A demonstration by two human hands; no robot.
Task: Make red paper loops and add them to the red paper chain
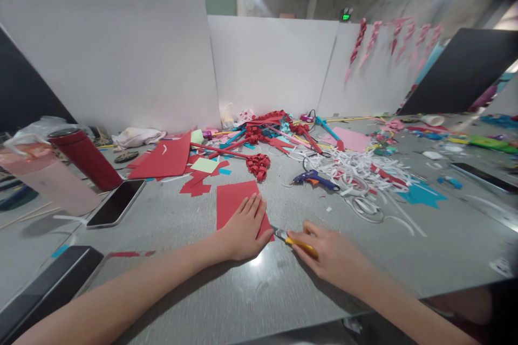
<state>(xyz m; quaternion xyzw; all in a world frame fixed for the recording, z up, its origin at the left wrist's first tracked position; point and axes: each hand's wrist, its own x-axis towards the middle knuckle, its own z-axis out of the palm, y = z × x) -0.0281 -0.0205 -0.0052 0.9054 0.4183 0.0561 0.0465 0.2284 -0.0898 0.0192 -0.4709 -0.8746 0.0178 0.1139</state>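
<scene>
A piece of red paper (230,199) lies flat on the grey table. My left hand (249,229) rests on it with its fingers stretched out, covering the lower right part. In my right hand (319,250) is a yellow utility knife (301,242), gripped by its handle. The metal blade end points left and touches or lies very close to the paper's right edge, near my left thumb. Beyond the paper lie red paper scraps (196,183) and a red woven paper ball (258,166) on a stick.
To the right are a blue glue gun (315,179) and a heap of white paper strips (360,170). A phone (117,204), a red thermos (87,159) and a pink bottle (50,175) stand or lie at left. White panels (271,64) rise behind the table.
</scene>
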